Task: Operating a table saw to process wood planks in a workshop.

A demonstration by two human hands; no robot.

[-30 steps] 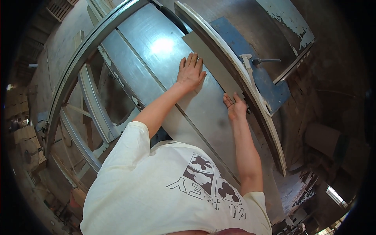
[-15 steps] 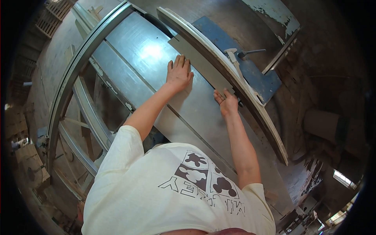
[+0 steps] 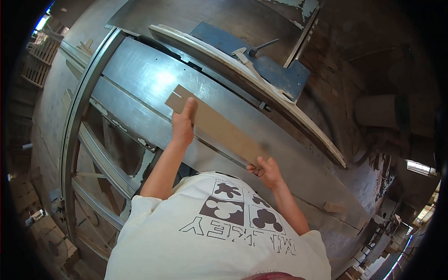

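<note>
A long, narrow brown board [image 3: 224, 131], with a slot cut into its far left end, is held in both hands over the metal saw table [image 3: 140, 77]. My left hand [image 3: 183, 123] grips it near the slotted end, thumb on top and fingers hidden underneath. At the near right end my right hand [image 3: 268, 172] pinches the board, the thumb above and curled fingers below. Beyond the board runs a long pale-edged fence [image 3: 261, 81], now separated from it by a strip of bare metal.
Behind the fence lie a caliper [image 3: 242, 57] and a dark-handled lever [image 3: 263, 47] on a blue plate [image 3: 214, 37]. A small wooden block [image 3: 335, 207] sits at the table's right. On the left stands a curved-looking metal frame [image 3: 77, 126]; pallets [image 3: 39, 65] are farther off.
The board has come away from the fence toward my body, carried by both hands. My left hand, previously flat beside it, now grips it. The whole view has shifted slightly.
</note>
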